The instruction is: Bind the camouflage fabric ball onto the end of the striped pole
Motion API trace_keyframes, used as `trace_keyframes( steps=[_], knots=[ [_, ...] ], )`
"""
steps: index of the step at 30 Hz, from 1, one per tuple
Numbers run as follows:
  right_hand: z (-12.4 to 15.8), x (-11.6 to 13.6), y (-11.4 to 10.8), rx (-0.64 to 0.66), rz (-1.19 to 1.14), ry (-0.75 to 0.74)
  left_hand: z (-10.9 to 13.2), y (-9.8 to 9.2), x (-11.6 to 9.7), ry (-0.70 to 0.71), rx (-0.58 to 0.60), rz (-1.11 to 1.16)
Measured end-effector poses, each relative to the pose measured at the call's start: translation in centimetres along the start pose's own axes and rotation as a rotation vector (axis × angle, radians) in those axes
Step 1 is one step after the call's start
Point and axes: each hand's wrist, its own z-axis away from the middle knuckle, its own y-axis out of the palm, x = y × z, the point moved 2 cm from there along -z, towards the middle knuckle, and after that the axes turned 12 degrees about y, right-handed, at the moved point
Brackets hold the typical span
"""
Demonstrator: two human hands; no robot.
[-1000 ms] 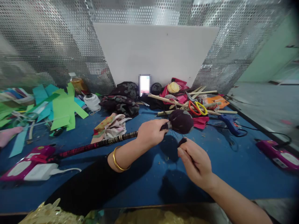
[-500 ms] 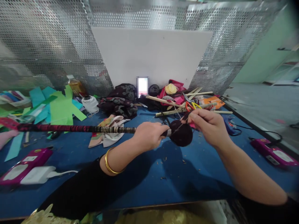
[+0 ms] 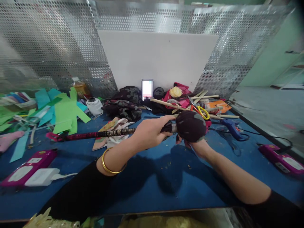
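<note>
A long stick (image 3: pixel 116 132), wound with bands of black, red and pale cord, lies crosswise in front of me. My left hand (image 3: pixel 150 131) is closed around it close to its right end, below a round head covered in dark patterned cloth (image 3: pixel 191 126). A grey band (image 3: pixel 174 128) circles the neck between hand and head. My right hand (image 3: pixel 198 146) is under the near side of the head, its fingers partly hidden behind it. At its fingertips a bit of dark cloth (image 3: pixel 178 138) shows, which the fingers seem to pinch.
Scissors (image 3: pixel 201 111), wooden sticks (image 3: pixel 166 104) and a blue glue gun (image 3: pixel 231 128) lie behind and right. Green paper strips (image 3: pixel 65 110), white string (image 3: pixel 94 107) and patterned cloth (image 3: pixel 123 103) are at back left. Purple power strips (image 3: pixel 30 167) sit at both sides.
My right hand has gone from above the right side of the head down to beneath it. The head has risen slightly to the right, and the stick's left end has dipped.
</note>
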Motion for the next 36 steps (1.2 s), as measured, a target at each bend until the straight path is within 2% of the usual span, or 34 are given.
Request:
trace_keyframes(
  steps=[3,6,8,10,12,14,17,21,32,36],
  knots=[
    [3.4,-0.1,0.4,0.011,0.165,0.003,-0.1,0.6,0.3,-0.087,-0.019,-0.036],
    [5.8,1.3,0.6,-0.131,0.455,-0.187,-0.2,1.4,0.4,-0.167,0.015,-0.067],
    [6.2,2.4,1.1,-0.119,0.535,-0.316,-0.3,2.0,0.3,-0.177,0.064,-0.063],
    [5.7,3.0,1.7,0.017,0.428,-0.293,-0.3,2.6,0.2,-0.174,0.099,-0.051],
    [5.1,3.1,2.2,0.089,0.299,-0.205,-0.4,3.0,0.2,-0.181,0.097,-0.045],
    [4.8,3.2,2.5,0.052,0.286,-0.200,-0.4,3.3,0.1,-0.200,0.080,-0.041],
    [5.4,3.1,2.9,-0.007,0.421,-0.340,-0.5,3.7,0.1,-0.214,0.082,-0.017],
    [6.2,2.7,3.1,0.028,0.512,-0.409,-0.6,4.2,0.2,-0.240,0.099,0.010],
    [6.2,2.3,3.4,0.026,0.536,-0.396,-0.7,5.1,0.6,-0.261,0.157,-0.013],
    [5.5,2.9,2.4,0.029,0.498,-0.335,-0.5,4.7,0.5,-0.223,0.188,-0.090]
  ],
)
